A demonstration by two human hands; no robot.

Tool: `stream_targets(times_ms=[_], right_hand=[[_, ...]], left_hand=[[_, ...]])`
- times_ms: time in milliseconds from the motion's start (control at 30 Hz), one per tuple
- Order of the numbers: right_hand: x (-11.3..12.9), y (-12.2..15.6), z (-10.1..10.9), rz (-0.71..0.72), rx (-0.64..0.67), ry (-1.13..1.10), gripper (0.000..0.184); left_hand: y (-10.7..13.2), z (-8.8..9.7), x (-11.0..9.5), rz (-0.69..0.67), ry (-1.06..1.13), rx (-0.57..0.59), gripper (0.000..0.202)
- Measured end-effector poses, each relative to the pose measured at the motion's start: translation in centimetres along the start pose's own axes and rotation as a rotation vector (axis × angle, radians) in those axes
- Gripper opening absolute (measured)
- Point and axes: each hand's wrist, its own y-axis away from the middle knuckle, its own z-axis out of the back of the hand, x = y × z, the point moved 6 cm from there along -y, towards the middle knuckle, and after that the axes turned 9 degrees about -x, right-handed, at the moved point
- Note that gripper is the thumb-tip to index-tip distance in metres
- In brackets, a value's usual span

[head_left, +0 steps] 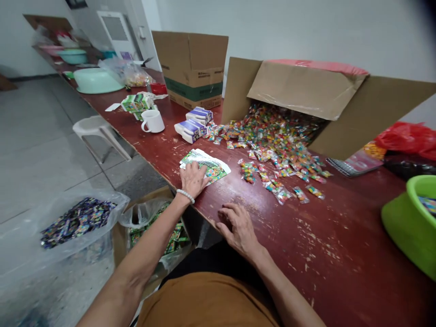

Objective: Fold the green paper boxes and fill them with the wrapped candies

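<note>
My left hand [194, 179], with a white bead bracelet at the wrist, lies on a flat green-and-white printed carton [214, 167] near the table edge. Its fingers are stretched out over the carton. Lower and to the right, my right hand [238, 225] rests at the edge of the dark red table [299, 245], fingers slightly curled and apart, with nothing in them. Beyond it lie small clear packets of colourful candies [279, 188]. They spill from a large cardboard box [289, 86] tipped on its side. Two purple-and-white small boxes [194, 129] stand behind the carton.
A white mug [153, 121] and green cartons [138, 104] stand to the left; a closed cardboard box [192, 68] is behind. At right is a green basin [408, 218]. Below the edge, a plastic bag [112, 200] and a box [117, 245] hold printed packets. A white stool [95, 125] stands beside the table.
</note>
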Motion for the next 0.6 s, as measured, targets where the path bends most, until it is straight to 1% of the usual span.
stream_targets(times_ms=[133, 333, 500, 600], right_hand=[[0.0, 0.0, 0.0, -0.005, -0.007, -0.010, 0.025], [0.2, -0.1, 0.0, -0.017, -0.004, -0.013, 0.026], [0.3, -0.2, 0.1, -0.018, -0.011, -0.015, 0.024], [0.4, -0.2, 0.0, -0.024, -0.009, -0.025, 0.024]], left_hand=[[0.0, 0.2, 0.1, -0.030, 0.001, 0.007, 0.034], [-0.5, 0.1, -0.5, -0.048, 0.029, 0.031, 0.028], [-1.0, 0.1, -0.6, -0.019, 0.093, 0.067, 0.030], [-1.6, -0.1, -0.2, 0.025, 0.167, 0.089, 0.028]])
